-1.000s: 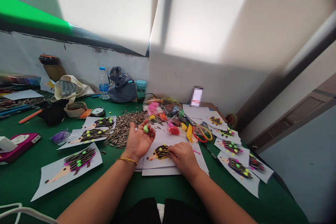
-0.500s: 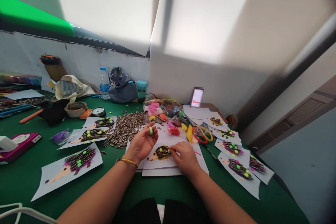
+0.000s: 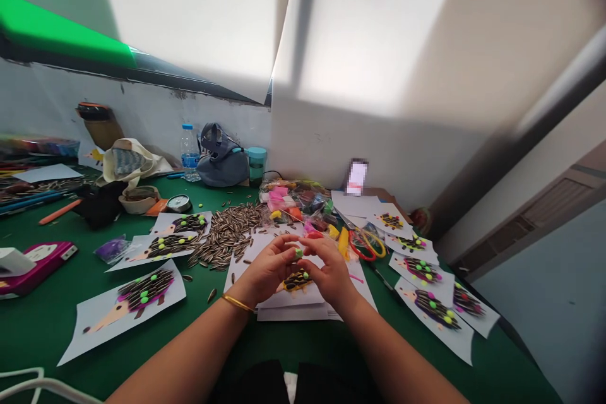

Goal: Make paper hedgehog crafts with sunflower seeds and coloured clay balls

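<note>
Above the paper sheets, my left hand (image 3: pixel 271 270) holds a small lump of light green modelling clay (image 3: pixel 298 253) at its fingertips. My right hand (image 3: pixel 327 266) meets it there, thumb and fingers curled closed around the lump's right side; its fingertips partly hide the contact. Below both hands lies a hedgehog picture (image 3: pixel 297 280) with a yellow outline, dark sunflower-seed spines and a green dot near its right end. My hands cover parts of this picture. It rests on a stack of white paper (image 3: pixel 293 312).
Left of the stack is a heap of sunflower seeds (image 3: pixel 231 227). Behind are bagged coloured clays (image 3: pixel 284 199). Scissors (image 3: pixel 367 245) lie to the right, near several hedgehog pictures (image 3: pixel 433 308). Another large hedgehog picture (image 3: pixel 137 297) is at left. A water bottle (image 3: pixel 190 154) stands at the back.
My right hand has lifted off the hedgehog picture and come to the clay at my left hand. My left hand has turned inward and moved right, over the picture.
</note>
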A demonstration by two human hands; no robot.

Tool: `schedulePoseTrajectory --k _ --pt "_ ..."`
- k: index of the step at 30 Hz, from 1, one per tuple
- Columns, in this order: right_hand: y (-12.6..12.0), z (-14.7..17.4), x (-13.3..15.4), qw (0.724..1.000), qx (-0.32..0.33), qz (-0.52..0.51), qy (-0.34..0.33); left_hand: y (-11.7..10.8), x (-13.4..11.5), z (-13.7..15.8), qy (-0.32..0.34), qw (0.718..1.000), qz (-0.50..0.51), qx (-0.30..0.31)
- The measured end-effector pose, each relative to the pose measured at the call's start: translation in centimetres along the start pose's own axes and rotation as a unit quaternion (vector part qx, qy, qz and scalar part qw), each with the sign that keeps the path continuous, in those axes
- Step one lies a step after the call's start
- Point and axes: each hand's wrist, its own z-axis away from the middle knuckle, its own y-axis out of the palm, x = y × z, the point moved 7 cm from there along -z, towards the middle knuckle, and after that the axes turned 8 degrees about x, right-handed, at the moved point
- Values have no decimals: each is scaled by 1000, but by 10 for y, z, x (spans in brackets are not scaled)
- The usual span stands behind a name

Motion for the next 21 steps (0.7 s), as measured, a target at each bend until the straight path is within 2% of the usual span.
schedulePoseTrajectory --k 6,11,14,18,21 --pt "3 1 -3 1000 -11 5 19 1 5 1 -37 999 -18 -2" --pt "2 2 -2 999 -13 33 9 5 14 1 -81 996 -36 13" --pt "5 3 -4 1000 -7 21 15 5 11 0 -59 997 -58 11" --pt "8 6 -18 997 -29 -35 66 2 7 -2 -29 996 -84 -9" --pt "10 6 -23 996 -15 -47 78 2 6 -2 -16 995 -99 -11"
